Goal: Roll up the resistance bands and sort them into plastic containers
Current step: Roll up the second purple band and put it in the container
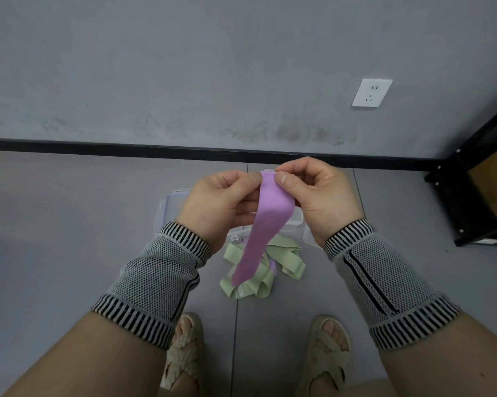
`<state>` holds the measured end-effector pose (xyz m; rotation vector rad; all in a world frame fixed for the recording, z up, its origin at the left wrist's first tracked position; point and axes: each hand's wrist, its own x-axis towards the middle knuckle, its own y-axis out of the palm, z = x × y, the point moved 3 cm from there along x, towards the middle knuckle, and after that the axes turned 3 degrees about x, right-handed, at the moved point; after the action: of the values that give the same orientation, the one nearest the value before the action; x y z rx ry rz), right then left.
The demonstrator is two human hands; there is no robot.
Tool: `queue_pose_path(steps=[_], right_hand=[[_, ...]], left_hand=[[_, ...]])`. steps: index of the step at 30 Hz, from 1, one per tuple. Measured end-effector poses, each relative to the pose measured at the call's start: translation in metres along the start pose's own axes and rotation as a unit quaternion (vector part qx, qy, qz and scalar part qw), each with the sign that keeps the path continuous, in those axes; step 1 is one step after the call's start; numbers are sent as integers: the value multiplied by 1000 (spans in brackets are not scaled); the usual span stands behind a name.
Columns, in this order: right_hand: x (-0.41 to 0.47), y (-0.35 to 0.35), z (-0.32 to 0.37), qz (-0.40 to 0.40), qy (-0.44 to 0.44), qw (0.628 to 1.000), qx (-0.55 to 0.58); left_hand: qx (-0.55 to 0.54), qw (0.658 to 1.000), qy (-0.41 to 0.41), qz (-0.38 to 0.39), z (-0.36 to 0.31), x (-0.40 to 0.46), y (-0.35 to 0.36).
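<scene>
My left hand (221, 202) and right hand (318, 196) pinch the top end of the flat purple rubber band (265, 224) to start its roll (the rest hangs loose), above green bands (287, 257) and clear plastic containers (170, 207) on the floor.

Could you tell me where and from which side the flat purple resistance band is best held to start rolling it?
Probably at its top end, where the left hand and right hand already pinch the flat purple resistance band, one from each side. The rest hangs free and limp, so the roll can travel down it.
</scene>
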<state>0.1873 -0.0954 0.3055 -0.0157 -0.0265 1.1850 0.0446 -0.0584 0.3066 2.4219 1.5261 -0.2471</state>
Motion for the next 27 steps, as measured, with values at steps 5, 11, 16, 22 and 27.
queue_pose_path(steps=[5, 11, 16, 22, 27], right_hand=[[0, 0, 0, -3, -1, 1000, 5], [0, 0, -1, -11, 2, 1000, 7], [4, -5, -4, -68, 1, 997, -39], [4, -3, -9, -17, 85, 996, 5], [4, 0, -9, 3, 75, 997, -16]], left_hand=[[1, 1000, 6, 4, 0, 0, 1], [-4, 1000, 1, 0, 0, 0, 1], [-4, 1000, 3, -14, -1, 0, 1], [2, 999, 11, -39, -1, 3, -2], [22, 998, 20, -61, 1, 4, -1]])
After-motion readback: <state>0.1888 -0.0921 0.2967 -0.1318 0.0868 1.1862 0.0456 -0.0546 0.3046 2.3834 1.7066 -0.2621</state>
